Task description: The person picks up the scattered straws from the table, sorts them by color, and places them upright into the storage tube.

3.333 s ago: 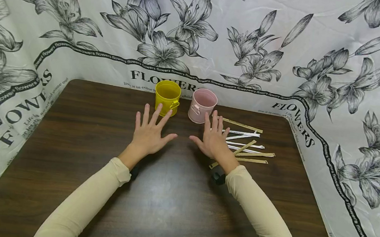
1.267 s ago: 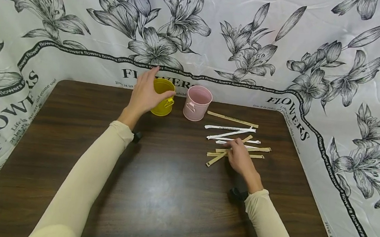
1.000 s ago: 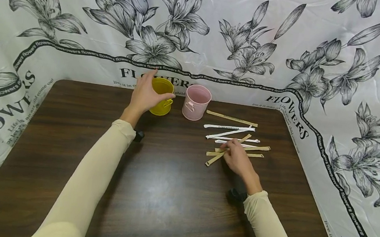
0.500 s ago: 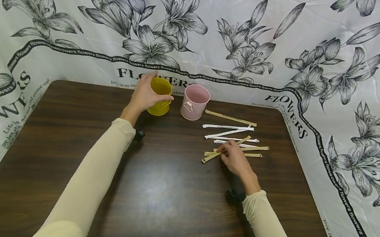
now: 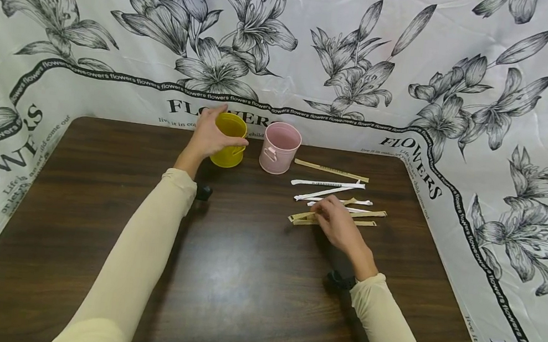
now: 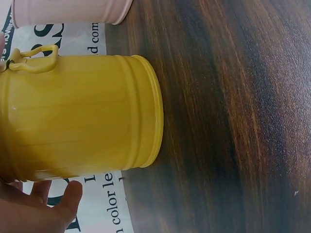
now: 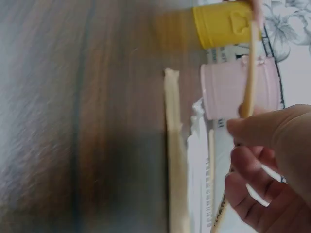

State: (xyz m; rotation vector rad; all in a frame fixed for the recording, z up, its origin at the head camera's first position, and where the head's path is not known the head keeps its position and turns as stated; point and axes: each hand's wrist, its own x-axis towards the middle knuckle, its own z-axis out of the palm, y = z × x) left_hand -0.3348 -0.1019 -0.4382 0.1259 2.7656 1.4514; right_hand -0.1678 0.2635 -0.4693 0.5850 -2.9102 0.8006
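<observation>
One tan paper-wrapped straw (image 7: 250, 82), right side of right wrist view; long axis near-vertical, top leaning right; pinched in the right hand (image 5: 338, 225). Left hand (image 5: 207, 136) curved wide around yellow pail (image 5: 228, 158).

yel bucket (image 6: 82, 116) | upright, L fingers (image 6: 73, 194) round it | tan straw (image 7: 250, 82) | pinched in R fingers (image 7: 250, 165)
</observation>
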